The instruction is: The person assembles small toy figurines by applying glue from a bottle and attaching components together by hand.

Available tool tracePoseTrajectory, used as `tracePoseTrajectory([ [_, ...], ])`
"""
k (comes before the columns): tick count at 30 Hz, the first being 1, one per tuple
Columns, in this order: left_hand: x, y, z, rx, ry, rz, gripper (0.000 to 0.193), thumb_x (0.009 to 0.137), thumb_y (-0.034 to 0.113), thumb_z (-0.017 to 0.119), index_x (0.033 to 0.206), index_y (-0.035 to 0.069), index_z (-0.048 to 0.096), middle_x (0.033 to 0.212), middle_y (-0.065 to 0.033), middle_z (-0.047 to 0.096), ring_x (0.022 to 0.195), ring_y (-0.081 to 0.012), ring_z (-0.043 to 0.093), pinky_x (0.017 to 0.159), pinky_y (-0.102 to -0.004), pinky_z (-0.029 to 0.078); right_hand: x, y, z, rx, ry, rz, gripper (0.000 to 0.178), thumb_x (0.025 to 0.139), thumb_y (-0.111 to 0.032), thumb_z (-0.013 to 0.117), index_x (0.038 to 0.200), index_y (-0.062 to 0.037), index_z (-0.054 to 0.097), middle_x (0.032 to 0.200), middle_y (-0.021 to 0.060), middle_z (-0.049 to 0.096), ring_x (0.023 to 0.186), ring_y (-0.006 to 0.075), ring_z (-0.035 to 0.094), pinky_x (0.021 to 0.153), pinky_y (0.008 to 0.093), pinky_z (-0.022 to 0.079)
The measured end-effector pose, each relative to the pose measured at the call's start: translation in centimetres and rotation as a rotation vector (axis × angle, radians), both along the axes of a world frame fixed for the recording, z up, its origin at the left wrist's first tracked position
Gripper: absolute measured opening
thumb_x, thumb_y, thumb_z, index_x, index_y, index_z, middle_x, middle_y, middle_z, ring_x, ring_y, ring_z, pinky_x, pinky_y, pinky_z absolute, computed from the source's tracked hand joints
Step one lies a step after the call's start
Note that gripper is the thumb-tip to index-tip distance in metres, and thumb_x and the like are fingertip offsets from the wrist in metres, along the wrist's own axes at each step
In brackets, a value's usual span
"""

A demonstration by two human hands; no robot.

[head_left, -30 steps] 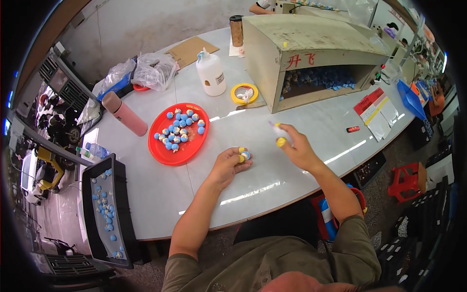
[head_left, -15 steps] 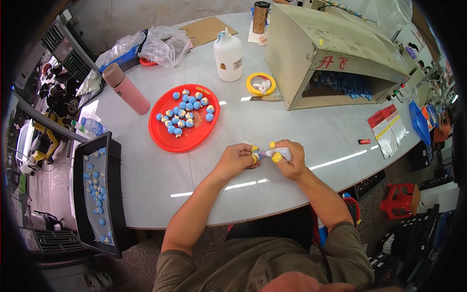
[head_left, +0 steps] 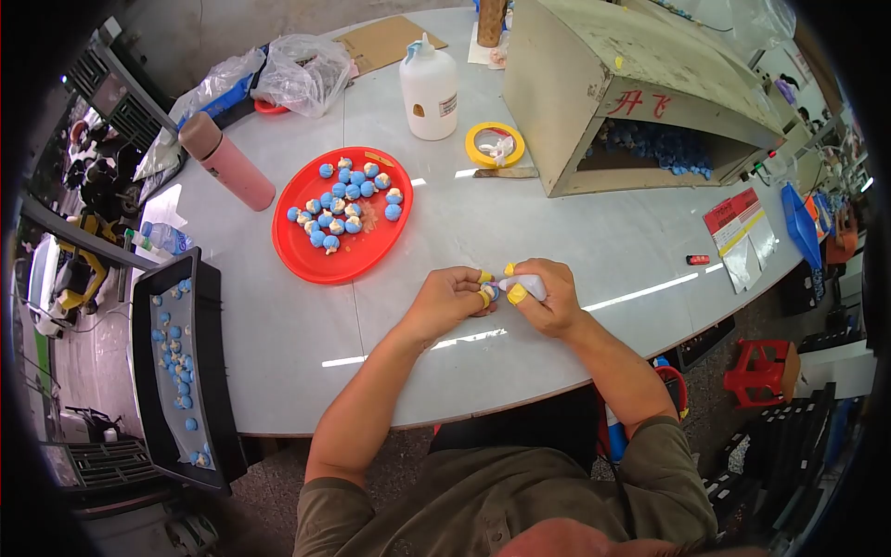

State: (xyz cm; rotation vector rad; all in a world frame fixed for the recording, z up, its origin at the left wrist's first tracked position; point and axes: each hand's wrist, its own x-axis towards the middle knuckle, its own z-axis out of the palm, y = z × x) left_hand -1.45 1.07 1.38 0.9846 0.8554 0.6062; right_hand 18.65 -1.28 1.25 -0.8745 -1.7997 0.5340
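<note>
Yellow covers wrap some fingertips of both hands. My left hand (head_left: 452, 299) is closed on a small blue-and-white ball (head_left: 489, 292), partly hidden by the fingers. My right hand (head_left: 551, 302) grips a small whitish squeeze bottle (head_left: 530, 285), its nozzle pointing left and meeting the ball. To the left and farther off lies a round red plate (head_left: 316, 267) with several similar blue balls on it, many showing cream-coloured patches. More such balls lie on a lining in a long black tray (head_left: 215, 371) at the table's left edge.
A big white squeeze bottle (head_left: 430, 93), a yellow tape roll (head_left: 470, 148) and a flat blade (head_left: 506, 173) are at the back. A metal box (head_left: 557, 111) with blue pieces inside stands back right. A pink flask (head_left: 229, 165) stands left; a small red cylinder (head_left: 698, 260) lies right.
The bottle's nozzle has come closer onto the ball, and the bottle has shifted slightly left. The whole view has shifted a little. Both hands keep their grip.
</note>
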Motion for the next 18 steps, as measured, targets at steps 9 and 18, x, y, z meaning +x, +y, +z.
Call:
tracePoseTrajectory([
  [9,-0.1,0.1,-0.2,-0.010,-0.040,0.038,0.031,0.085,-0.001,0.059,0.113,-0.014,0.053,0.100,-0.0165,0.065,0.086,-0.0190,0.067,0.076,-0.0241,0.055,-0.1,0.1,0.3,0.184,-0.091,-0.030,0.020,0.071,-0.010,0.069,0.085,-0.0012,0.059,0.071,0.0110,0.063,0.053,0.0263,0.056,0.051,0.0338,0.044],
  [18,-0.1,0.3,-0.2,-0.050,-0.080,0.064,0.028,0.088,-0.001,0.056,0.113,-0.013,0.052,0.103,-0.0180,0.063,0.092,-0.0215,0.067,0.079,-0.0246,0.055,-0.3,-0.2,0.7,0.306,-0.217,-0.051,0.021,0.069,-0.011,0.070,0.085,-0.0029,0.059,0.066,0.0083,0.060,0.050,0.0247,0.053,0.048,0.0337,0.041],
])
